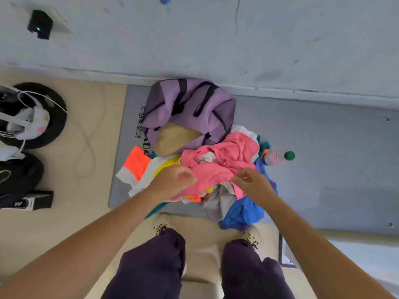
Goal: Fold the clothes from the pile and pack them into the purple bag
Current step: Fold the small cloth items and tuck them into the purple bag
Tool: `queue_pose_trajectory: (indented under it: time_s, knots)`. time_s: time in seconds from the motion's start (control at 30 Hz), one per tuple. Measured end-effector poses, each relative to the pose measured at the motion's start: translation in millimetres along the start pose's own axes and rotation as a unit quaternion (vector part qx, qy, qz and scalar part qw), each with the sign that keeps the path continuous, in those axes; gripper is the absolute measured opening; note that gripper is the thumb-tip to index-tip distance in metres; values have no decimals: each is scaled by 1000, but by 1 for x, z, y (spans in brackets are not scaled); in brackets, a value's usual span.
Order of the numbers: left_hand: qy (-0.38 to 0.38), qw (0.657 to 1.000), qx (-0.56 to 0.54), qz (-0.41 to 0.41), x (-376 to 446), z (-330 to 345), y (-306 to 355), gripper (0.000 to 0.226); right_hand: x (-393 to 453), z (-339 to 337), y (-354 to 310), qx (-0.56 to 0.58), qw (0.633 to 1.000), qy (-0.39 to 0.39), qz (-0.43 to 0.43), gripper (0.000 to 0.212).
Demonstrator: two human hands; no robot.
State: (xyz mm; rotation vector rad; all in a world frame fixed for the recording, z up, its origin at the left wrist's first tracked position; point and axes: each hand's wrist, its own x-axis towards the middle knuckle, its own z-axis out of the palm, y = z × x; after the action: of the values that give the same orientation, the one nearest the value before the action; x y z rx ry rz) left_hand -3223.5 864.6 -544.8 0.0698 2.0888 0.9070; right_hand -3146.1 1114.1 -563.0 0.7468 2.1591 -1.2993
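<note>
One purple bag (190, 108), one pile of clothes (200, 173) on one grey mat (313, 147). One bottle (278, 157) with a green cap lies beside the pile. Two hands: left hand (172, 180), right hand (251, 182)

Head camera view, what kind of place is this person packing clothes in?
Probably an indoor room at home or a gym corner, though that is a guess. A grey floor mat lies against a plain wall, with a purple bag, a pile of clothes and dark shoes on the pale floor.
</note>
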Motion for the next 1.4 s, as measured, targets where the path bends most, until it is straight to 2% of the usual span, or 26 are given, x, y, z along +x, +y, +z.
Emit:
queue_pose_trajectory:
  time_s: [0.07, 0.17, 0.23, 0.27, 0.33, 0.37, 0.47, 0.6, 0.7, 0.8, 0.87, 0.93, 1.0, 1.07, 1.2, 1.27, 1.4]
  knots:
    - [-9, 998, 44, 49, 63, 24, -47, 18, 66, 33, 44, -32, 999, -14, -7, 11]
    - [-42, 986, 110, 116, 137, 54, -102, 51, 138, 67, 93, -71, 993, -54, -72, 42]
    - [-64, 977, 152, 134, 170, 69, -127, 65, 169, 81, 114, -81, 986, -99, -106, 53]
    - [-60, 971, 178, 145, 184, 75, -135, 67, 182, 85, 121, -103, 982, -108, -117, 49]
    - [-30, 957, 233, 168, 206, 81, -143, 61, 201, 89, 128, -139, 975, -96, -143, 24]
    - [-20, 946, 267, 182, 214, 80, -141, 56, 206, 88, 128, -138, 973, -89, -161, 22]
    - [-24, 925, 313, 215, 216, 64, -128, 35, 202, 75, 116, -117, 968, -81, -205, 34]
    - [-4, 933, 265, 246, 167, 32, -94, 18, 146, 51, 77, -107, 969, -45, -218, 39]
    - [42, 932, 226, 279, 101, 5, -57, 14, 76, 26, 34, -71, 966, -71, -237, 45]
    - [-11, 960, 39, 278, 18, -17, -11, 14, -4, 4, -16, -41, 961, -92, -258, 43]
    - [-26, 949, -75, 305, -43, -23, 16, 16, -62, -7, -45, 10, 952, -123, -279, 41]
    - [-19, 932, -122, 341, -102, -23, 36, 18, -115, -9, -66, 62, 941, -185, -278, 46]
    - [-6, 920, -125, 372, -154, -21, 48, 18, -162, -3, -80, 71, 928, -231, -285, 55]
    - [5, 910, -125, 396, -195, -18, 52, 18, -199, 7, -85, 55, 920, -235, -308, 45]
    - [34, 903, -94, 419, -243, -9, 47, 14, -241, 23, -77, 78, 915, -154, -364, 45]
    - [57, 909, -70, 408, -254, -8, 44, 9, -250, 23, -70, 118, 903, -123, -395, 39]
    - [112, 922, -36, 369, -251, -16, 32, 17, -247, 16, -64, 165, 892, -77, -414, 28]
